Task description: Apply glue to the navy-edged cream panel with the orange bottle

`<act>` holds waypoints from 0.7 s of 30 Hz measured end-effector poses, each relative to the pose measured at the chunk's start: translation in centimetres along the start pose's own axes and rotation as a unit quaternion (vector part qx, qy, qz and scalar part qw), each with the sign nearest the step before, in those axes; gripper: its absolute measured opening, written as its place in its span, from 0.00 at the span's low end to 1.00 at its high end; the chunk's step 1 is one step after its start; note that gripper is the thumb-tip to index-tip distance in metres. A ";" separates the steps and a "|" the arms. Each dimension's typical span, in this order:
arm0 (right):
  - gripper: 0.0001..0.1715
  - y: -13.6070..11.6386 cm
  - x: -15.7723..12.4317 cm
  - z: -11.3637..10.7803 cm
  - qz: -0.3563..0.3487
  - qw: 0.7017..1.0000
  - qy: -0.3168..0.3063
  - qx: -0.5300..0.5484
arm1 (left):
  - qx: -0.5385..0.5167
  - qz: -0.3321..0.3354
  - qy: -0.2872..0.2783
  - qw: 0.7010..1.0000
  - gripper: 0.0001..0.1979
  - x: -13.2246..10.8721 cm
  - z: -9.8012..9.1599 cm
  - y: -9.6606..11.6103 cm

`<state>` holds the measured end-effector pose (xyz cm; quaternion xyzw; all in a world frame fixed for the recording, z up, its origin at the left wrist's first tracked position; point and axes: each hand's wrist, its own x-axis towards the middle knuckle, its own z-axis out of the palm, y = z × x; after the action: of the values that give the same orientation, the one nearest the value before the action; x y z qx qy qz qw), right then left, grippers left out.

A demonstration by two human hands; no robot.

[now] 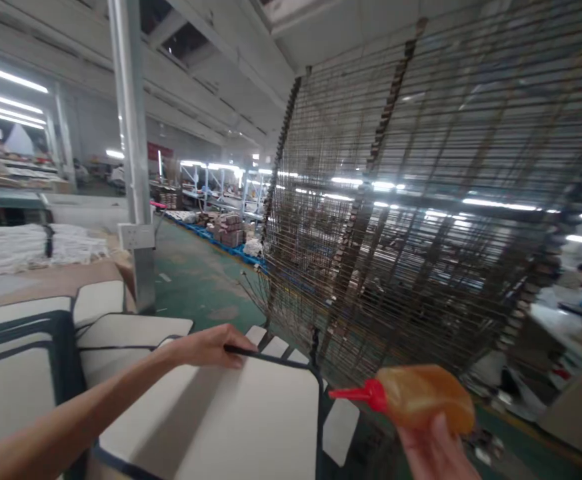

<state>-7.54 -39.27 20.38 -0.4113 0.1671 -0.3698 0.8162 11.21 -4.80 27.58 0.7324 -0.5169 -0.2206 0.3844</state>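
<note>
My left hand [223,345] is closed over the far edge of a white panel with dark edging [251,413], which has rounded corners. My forearm crosses the panel from the lower left. My right hand [433,447] is wrapped round a squeeze bottle [428,397] of amber liquid, probably glue. Its red nozzle [353,394] points left, just beyond the panel's right edge. The bottle lies nearly level in the air. More dark-edged white panels [13,400] are piled at the left.
A large upright wire rack [371,220] leans beyond the panel, filling the right side. A metal post [138,160] rises left of centre. White cloth pieces [31,247] lie on a table at the left. Green floor [195,280] runs between, with stacked bundles [228,230] farther back.
</note>
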 end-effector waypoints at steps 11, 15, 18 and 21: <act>0.37 -1.1 -0.5 2.3 -0.040 0.997 -0.032 -0.063 | -0.111 -0.025 -0.022 0.993 0.23 -2.1 -0.2 2.6; 0.41 -1.2 -1.1 1.9 -0.027 0.996 -0.041 -0.080 | -0.145 -0.028 -0.021 0.989 0.23 -2.3 -0.1 2.6; 0.38 -0.5 -0.8 0.7 -0.049 0.991 -0.075 -0.097 | -0.171 -0.028 -0.020 0.985 0.22 -2.5 0.0 2.2; 0.26 0.6 -0.2 -1.4 -0.111 0.978 -0.109 -0.137 | -0.189 -0.032 -0.020 0.981 0.21 -2.8 0.1 1.9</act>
<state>-8.22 -39.62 19.11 -0.5732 0.0792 -0.3844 0.7193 9.02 -2.55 28.84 0.6577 -0.4499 -0.3409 0.4988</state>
